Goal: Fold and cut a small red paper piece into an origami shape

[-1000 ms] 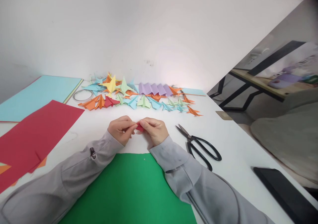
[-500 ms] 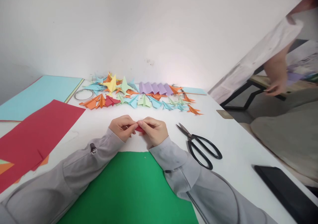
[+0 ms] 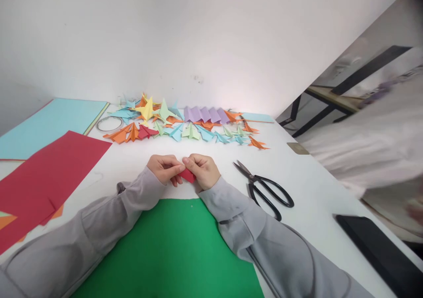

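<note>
Between my two hands is a small folded piece of red paper (image 3: 187,175), held just above the white table. My left hand (image 3: 165,169) pinches its left end between thumb and fingers. From the other side, my right hand (image 3: 203,171) grips it with the thumb on top; the palm hides part of the paper. Under my forearms lies a large green sheet (image 3: 172,249). A pair of black-handled scissors (image 3: 261,185) rests to the right of my right hand, its blades parted slightly.
Folded paper shapes in several colours, among them a yellow one (image 3: 147,109) and a pleated purple strip (image 3: 206,115), line the wall. Red sheets (image 3: 66,170), a light blue sheet (image 3: 59,119) and a wire coil (image 3: 109,124) lie left. A black flat object (image 3: 373,245) and a blurred person (image 3: 357,143) are at right.
More of the red paper now shows between my hands, which have tilted slightly. The person at the right has moved nearer the table edge, and the view has shifted a little.
</note>
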A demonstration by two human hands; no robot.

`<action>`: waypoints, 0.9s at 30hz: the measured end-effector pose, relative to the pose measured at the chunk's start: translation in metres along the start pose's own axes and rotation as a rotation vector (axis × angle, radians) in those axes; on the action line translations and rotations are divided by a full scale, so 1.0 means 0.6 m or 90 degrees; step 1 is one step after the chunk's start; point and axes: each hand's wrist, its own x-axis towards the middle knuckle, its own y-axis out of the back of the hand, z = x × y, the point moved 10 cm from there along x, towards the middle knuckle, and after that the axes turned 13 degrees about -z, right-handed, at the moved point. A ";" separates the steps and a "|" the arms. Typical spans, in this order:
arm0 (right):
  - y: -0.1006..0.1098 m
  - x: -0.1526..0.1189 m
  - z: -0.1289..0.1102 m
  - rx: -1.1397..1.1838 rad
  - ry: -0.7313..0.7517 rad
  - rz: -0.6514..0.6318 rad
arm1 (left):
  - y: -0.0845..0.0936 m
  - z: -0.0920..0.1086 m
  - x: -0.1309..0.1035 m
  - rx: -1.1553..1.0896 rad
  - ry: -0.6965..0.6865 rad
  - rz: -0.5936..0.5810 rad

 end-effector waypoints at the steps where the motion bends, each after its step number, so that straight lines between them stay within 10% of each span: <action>1: 0.003 0.000 -0.001 0.002 0.006 0.011 | 0.000 -0.004 0.000 -0.007 0.021 -0.003; 16: 0.017 -0.012 -0.004 0.010 0.009 0.083 | 0.026 -0.016 -0.007 -0.060 0.123 0.095; 27: -0.017 -0.025 -0.039 -0.144 0.099 0.013 | 0.035 -0.016 0.007 -0.137 -0.001 0.087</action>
